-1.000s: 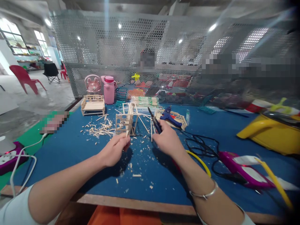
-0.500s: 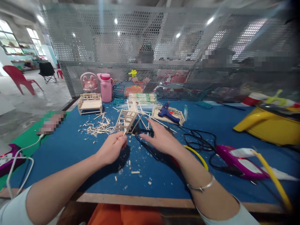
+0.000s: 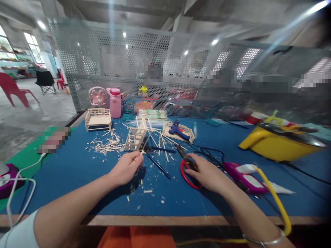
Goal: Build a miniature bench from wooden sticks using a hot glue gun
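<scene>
Left hand [image 3: 127, 168]: fingers closed on thin stick [image 3: 142, 152], centre (likely light, brittle; pinch near end). Right hand [image 3: 208, 172]: fingers half-curled at scissors [image 3: 184, 156], right of centre; hold unclear. Probably stiff; grip loops.

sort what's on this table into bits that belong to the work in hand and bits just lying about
Likely in the work:
thin stick in left hand
scissors at right hand
pliers, glue gun
stick frame, loose sticks

Seemingly just lying about:
pink bottle
yellow pan
</scene>
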A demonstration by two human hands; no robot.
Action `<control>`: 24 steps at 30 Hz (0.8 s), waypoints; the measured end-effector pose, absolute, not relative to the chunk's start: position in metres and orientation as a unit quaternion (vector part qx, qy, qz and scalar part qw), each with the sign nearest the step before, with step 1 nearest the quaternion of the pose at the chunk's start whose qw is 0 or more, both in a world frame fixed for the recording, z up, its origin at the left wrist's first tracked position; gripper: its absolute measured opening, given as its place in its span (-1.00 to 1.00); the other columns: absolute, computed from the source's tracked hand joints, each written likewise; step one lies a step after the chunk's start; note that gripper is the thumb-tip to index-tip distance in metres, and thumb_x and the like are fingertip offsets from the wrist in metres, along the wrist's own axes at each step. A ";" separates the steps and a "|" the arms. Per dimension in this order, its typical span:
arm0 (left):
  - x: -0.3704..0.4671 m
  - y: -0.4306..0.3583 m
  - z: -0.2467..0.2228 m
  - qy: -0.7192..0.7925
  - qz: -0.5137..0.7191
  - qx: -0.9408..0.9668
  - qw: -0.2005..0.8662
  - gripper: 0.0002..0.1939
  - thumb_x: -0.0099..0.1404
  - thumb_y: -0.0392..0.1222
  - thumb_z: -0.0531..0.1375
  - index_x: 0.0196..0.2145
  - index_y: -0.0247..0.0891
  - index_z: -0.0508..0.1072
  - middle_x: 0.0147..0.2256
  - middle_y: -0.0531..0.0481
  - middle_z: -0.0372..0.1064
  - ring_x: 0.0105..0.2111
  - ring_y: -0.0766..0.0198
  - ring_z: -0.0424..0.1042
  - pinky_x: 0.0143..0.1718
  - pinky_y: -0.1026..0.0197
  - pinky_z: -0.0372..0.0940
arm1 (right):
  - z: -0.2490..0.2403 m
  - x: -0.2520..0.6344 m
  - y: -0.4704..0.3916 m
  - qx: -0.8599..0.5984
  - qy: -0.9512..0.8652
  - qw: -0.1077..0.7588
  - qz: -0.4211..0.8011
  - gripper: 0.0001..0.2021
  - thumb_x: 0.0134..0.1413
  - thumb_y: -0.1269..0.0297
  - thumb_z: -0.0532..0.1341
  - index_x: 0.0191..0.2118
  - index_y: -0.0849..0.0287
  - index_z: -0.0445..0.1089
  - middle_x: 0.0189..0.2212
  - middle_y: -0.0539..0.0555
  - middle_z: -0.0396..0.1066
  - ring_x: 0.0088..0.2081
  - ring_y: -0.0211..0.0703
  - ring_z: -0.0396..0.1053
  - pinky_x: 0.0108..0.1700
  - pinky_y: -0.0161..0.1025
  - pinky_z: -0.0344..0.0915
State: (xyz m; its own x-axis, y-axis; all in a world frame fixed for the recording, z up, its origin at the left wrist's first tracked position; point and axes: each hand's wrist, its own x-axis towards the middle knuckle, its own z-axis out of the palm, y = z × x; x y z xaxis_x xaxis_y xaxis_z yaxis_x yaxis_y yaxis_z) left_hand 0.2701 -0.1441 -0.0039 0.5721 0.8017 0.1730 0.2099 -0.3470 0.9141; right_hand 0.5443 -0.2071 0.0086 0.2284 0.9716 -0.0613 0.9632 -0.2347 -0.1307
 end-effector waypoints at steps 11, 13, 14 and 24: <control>0.269 -0.147 -0.003 0.322 0.368 0.705 0.514 -0.64 0.31 -0.14 -0.15 -0.59 -0.23 0.19 -0.58 0.07 0.16 -0.50 0.31 0.19 -0.39 0.25 0.09 | 0.012 0.540 -0.212 -0.855 -0.511 0.027 0.080 -0.35 -0.06 0.31 0.11 0.21 0.30 0.06 -0.24 0.28 0.47 -0.30 0.07 0.45 -0.35 -0.22 0.22; 0.269 -0.147 -0.001 0.319 0.378 0.702 0.511 -0.61 0.33 -0.10 -0.16 -0.60 -0.24 0.19 -0.58 0.08 0.16 -0.50 0.32 0.18 -0.39 0.25 0.10 | 0.009 0.543 -0.216 -0.857 -0.504 0.062 0.084 -0.33 -0.10 0.34 0.13 0.21 0.31 0.05 -0.32 0.21 0.46 -0.36 0.01 0.43 -0.37 -0.24 0.21; 0.269 -0.147 0.001 0.322 0.380 0.705 0.504 -0.61 0.33 -0.08 -0.15 -0.60 -0.24 0.18 -0.58 0.08 0.15 -0.51 0.32 0.18 -0.39 0.25 0.09 | 0.008 0.545 -0.218 -0.854 -0.505 0.091 0.089 -0.34 -0.12 0.36 0.14 0.20 0.32 0.08 -0.38 0.16 0.44 -0.40 -0.03 0.41 -0.38 -0.24 0.20; 0.266 -0.153 0.006 0.311 0.400 0.720 0.474 -0.63 0.30 -0.09 -0.08 -0.62 -0.24 0.18 -0.60 0.10 0.13 -0.52 0.34 0.16 -0.42 0.26 0.07 | 0.008 0.502 -0.248 -0.635 -0.494 0.394 0.444 -0.37 -0.17 0.06 0.25 0.08 0.13 0.14 -0.50 -0.08 0.16 -0.65 -0.38 0.06 -0.62 -0.32 0.09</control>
State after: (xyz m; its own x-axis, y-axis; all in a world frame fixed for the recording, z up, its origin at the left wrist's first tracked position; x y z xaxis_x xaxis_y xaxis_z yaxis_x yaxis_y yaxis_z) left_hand 0.2665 -0.1533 0.0061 0.4874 0.8268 0.2807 0.0684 -0.3567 0.9317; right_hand 0.5019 -0.2478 0.0081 0.1171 0.9778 -0.1739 0.2777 -0.2003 -0.9396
